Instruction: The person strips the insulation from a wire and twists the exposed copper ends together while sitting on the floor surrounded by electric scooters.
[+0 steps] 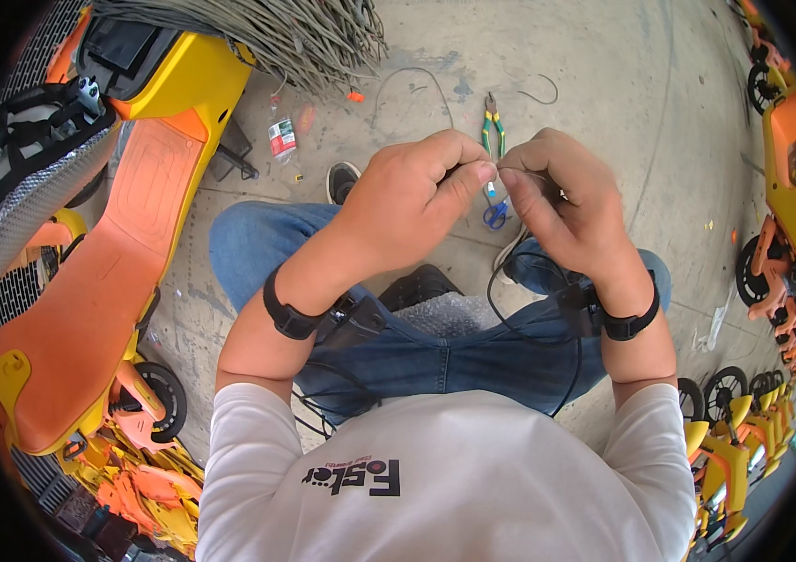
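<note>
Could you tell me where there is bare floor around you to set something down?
The widest free patch is the concrete floor beyond the right hand, past the pliers and scissors. A narrower strip lies between the jeans and the orange scooter deck. It is crowded by the cable bundle, the bottle and the toy vehicles.

You wear: white short-sleeved shirt (435, 468), dark print on the chest, lower centre of frame; blue jeans (454, 351); a black wristband on each wrist (287, 317); dark shoe (343, 180), upper centre.
</note>
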Tool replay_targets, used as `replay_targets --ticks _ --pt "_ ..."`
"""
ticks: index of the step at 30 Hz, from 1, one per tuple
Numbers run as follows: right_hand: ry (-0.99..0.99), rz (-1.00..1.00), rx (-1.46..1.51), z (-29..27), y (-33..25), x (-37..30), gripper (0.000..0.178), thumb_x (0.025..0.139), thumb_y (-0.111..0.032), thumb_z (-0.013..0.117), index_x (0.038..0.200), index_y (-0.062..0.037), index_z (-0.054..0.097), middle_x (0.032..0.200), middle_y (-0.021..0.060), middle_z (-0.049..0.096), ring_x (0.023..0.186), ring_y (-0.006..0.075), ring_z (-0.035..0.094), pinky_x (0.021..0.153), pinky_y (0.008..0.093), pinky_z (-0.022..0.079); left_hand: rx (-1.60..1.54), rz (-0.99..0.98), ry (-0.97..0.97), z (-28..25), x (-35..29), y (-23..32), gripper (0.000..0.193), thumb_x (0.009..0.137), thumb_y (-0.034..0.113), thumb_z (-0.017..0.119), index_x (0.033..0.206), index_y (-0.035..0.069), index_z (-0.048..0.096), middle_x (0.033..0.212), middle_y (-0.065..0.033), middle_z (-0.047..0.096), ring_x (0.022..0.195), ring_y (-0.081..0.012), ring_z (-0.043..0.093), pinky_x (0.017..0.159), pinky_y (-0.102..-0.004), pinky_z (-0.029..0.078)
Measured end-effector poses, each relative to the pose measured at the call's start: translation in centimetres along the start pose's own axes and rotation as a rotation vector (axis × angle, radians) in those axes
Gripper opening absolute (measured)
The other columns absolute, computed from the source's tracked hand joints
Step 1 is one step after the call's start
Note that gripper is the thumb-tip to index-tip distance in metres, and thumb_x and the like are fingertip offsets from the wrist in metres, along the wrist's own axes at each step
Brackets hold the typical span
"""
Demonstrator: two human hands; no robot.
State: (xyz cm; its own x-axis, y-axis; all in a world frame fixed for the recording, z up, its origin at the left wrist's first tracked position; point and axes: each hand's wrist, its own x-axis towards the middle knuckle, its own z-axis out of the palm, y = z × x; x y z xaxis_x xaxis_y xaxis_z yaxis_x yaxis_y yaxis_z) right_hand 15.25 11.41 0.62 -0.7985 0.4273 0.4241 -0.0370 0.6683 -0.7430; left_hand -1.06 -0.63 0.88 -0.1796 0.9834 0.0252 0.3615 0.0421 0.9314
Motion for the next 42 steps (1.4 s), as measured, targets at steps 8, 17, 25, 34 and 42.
replay_targets --ticks 8,17,25,34,42 --pt "-0.185 0.964 0.752 -1.2 -1.7 1.0 0.012 0.090 -0.012 0.061 0.090 -0.0007 0.065 0.059 -0.0060 0.045 0.046 0.0039 0.036 0.042 0.0221 0.027 0.054 0.099 0.081 -0.1 0.0 -0.2 0.015 0.095 0.015 0.059 0.098 0.001 0.062 0.074 -0.0034 0.060 0.066 -0.0083 0.053 0.059 -0.0234 0.043" --pt "0.015 0.891 0.900 -0.2 -1.4 0.5 0.015 0.090 -0.013 0.063 0.094 0.0006 0.066 0.060 -0.0051 0.049 0.045 0.0028 0.037 0.040 0.0205 0.027 0.058 0.228 0.285 0.6 0.3 -0.7 0.013 0.089 0.010 0.066 0.100 0.003 0.064 0.089 -0.0048 0.062 0.067 -0.0082 0.054 0.060 -0.0224 0.044" --pt "0.091 0.645 0.513 0.6 -1.8 -0.4 0.008 0.088 -0.006 0.064 0.093 -0.0005 0.067 0.066 -0.0074 0.048 0.057 0.0009 0.037 0.050 0.0186 0.031 0.254 0.420 0.431 2.1 0.4 -0.7 0.015 0.075 0.004 0.073 0.088 0.003 0.065 0.083 -0.0070 0.060 0.065 -0.0211 0.059 0.055 -0.0289 0.049" --pt "0.083 0.397 0.190 1.5 -1.1 -1.3 0.010 0.083 -0.003 0.067 0.093 -0.0011 0.067 0.068 0.0016 0.059 0.054 0.0049 0.048 0.049 0.0213 0.040 0.610 0.514 0.408 2.0 0.3 -0.3 0.018 0.069 0.002 0.071 0.085 0.004 0.064 0.080 -0.0082 0.059 0.067 -0.0264 0.058 0.055 -0.0332 0.047" --pt "0.084 0.227 0.013 1.6 -1.4 -1.1 0.011 0.078 0.000 0.068 0.089 -0.0026 0.068 0.072 0.0078 0.063 0.053 0.0141 0.057 0.051 0.0240 0.046 0.646 0.533 0.375 1.7 0.3 -0.6 0.018 0.060 -0.002 0.068 0.073 0.005 0.057 0.072 -0.0072 0.053 0.062 -0.0250 0.054 0.052 -0.0342 0.043"
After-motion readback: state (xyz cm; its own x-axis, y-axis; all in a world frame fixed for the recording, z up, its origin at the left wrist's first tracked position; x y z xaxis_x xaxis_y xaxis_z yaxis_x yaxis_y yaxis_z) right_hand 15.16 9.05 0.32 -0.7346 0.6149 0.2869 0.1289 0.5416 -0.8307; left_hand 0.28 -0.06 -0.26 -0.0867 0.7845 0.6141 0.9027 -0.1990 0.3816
